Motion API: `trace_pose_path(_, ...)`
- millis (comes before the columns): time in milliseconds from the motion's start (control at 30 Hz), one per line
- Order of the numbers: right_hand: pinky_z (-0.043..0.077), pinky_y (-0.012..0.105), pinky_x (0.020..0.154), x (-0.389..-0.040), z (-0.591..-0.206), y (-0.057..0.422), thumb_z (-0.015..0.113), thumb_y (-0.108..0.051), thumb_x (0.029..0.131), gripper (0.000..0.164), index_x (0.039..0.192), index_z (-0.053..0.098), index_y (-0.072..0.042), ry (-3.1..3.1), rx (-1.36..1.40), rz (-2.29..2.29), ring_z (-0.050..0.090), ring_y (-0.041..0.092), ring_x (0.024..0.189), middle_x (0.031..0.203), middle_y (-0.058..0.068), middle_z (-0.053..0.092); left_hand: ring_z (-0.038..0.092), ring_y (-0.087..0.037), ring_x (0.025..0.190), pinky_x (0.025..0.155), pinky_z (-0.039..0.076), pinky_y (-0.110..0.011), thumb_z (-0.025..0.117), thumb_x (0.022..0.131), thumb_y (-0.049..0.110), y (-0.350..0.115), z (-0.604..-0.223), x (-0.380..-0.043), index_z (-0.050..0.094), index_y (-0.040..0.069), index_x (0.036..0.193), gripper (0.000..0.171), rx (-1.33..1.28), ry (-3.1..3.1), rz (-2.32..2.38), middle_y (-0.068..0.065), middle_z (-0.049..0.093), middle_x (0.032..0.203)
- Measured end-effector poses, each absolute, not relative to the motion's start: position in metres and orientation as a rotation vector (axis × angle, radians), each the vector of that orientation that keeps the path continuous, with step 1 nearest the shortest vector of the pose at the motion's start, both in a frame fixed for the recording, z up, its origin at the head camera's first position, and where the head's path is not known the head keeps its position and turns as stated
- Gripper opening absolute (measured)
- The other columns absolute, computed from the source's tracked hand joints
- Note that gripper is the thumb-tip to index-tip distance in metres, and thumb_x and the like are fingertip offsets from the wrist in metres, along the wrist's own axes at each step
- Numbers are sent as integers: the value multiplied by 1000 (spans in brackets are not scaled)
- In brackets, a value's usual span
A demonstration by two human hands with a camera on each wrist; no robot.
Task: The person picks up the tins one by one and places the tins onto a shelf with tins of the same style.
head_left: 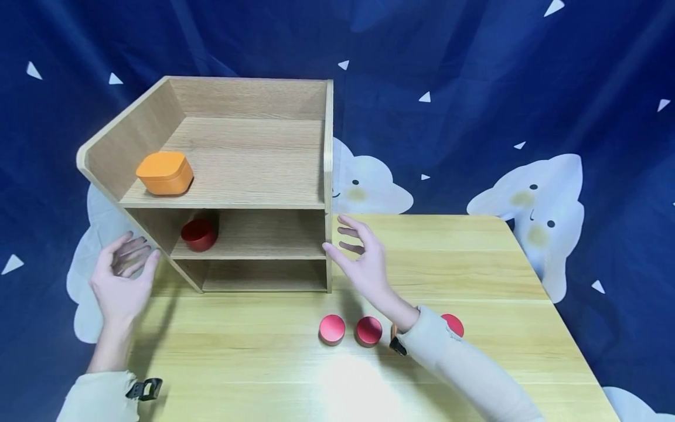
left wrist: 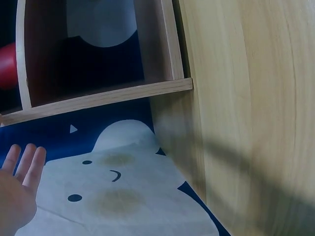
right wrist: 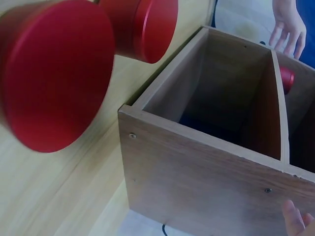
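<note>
A wooden shelf unit (head_left: 253, 158) stands on the table between my two hands. My left hand (head_left: 123, 281) is beside its left side panel, fingers spread and loosely bent, with nothing in them. On the other side, my right hand (head_left: 364, 258) holds nothing; its thumb tip is right at the front edge of the right panel. An orange lidded box (head_left: 165, 174) sits on the top shelf at the left. Below it, a dark red round tin (head_left: 198, 235) stands on the middle shelf. The right wrist view shows the panel's outer face (right wrist: 206, 182) close to the right fingertips.
Two red round tins (head_left: 332, 329) (head_left: 368, 331) stand on the table in front of the unit. Another red tin (head_left: 453, 324) is partly hidden by my right sleeve (head_left: 464, 363). A dark blue cloth (head_left: 448, 53) with cloud shapes hangs behind the table (head_left: 474, 258).
</note>
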State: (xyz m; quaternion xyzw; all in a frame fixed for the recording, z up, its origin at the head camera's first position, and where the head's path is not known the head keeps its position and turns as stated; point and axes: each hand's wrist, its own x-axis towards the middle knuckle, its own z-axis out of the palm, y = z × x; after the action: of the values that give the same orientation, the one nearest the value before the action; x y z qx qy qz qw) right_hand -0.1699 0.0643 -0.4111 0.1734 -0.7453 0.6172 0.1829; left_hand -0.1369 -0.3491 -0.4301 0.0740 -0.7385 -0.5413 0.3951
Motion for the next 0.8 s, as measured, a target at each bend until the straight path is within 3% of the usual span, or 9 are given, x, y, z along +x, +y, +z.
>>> trace_pose_path(200,70,35,88,-174,-411,57,85,-6,87,55,138,66,-8,-2080,469,1752,73,34,115,138,14,70,75,2,88,80,62,-6,76,83,-13,-346,-429,-142,69,0,130,49,192,-1869,-1405,21,76,101)
trace_pose_path(400,71,35,86,-177,-410,51,86,-4,85,55,136,66,-6,-2048,475,1747,72,35,108,130,17,69,73,5,84,74,62,-6,77,82,-13,-341,-426,-145,74,10,119,43,232,-1832,-1467,19,76,98)
trace_pose_path(800,71,31,77,-182,-412,45,83,-1,85,53,135,67,-7,-2045,461,1660,74,32,101,124,17,70,69,8,80,68,59,-3,79,84,-8,-337,-428,-148,75,17,107,34,284,-1852,-1414,25,72,90)
